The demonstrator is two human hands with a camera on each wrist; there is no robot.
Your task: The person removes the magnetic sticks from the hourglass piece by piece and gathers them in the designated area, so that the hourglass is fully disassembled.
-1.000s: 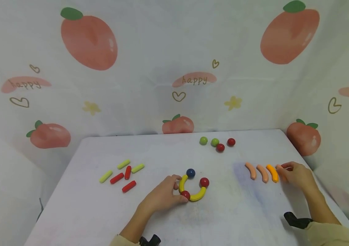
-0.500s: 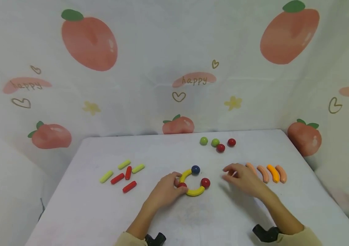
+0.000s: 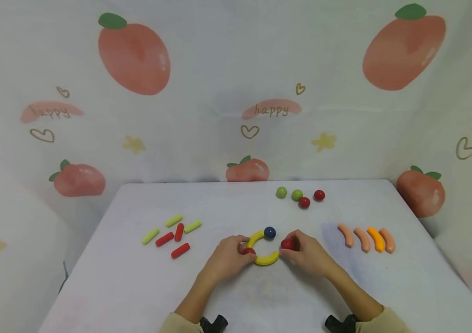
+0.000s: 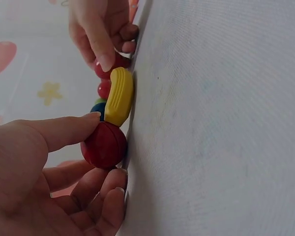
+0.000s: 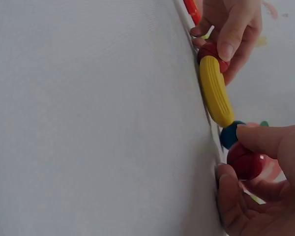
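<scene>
In the head view, two curved yellow pieces (image 3: pixel 266 260) form an open ring with balls at their joints and ends. My left hand (image 3: pixel 228 257) grips the red ball (image 4: pixel 104 146) joining the two yellow pieces, thumb on top and fingers below. Between thumb and fingers, my right hand (image 3: pixel 308 254) pinches another red ball (image 5: pixel 246 161) near the front yellow piece's far end. A small gap shows between that ball and the yellow tip in the right wrist view. At the back end of the ring sits a dark blue ball (image 3: pixel 270 232), untouched by either hand.
Right of the hands lie several curved pieces, peach (image 3: pixel 362 240) and orange (image 3: pixel 376 239). At the back are green balls (image 3: pixel 282 192) and red balls (image 3: pixel 319 195). Short red sticks (image 3: pixel 180 250) and lime sticks (image 3: pixel 150 236) lie left on the white table (image 3: pixel 107 277).
My right hand has left the peach and orange pieces, moved left and taken hold of the ring's right red ball. My left hand keeps its grip; the ring has turned slightly clockwise.
</scene>
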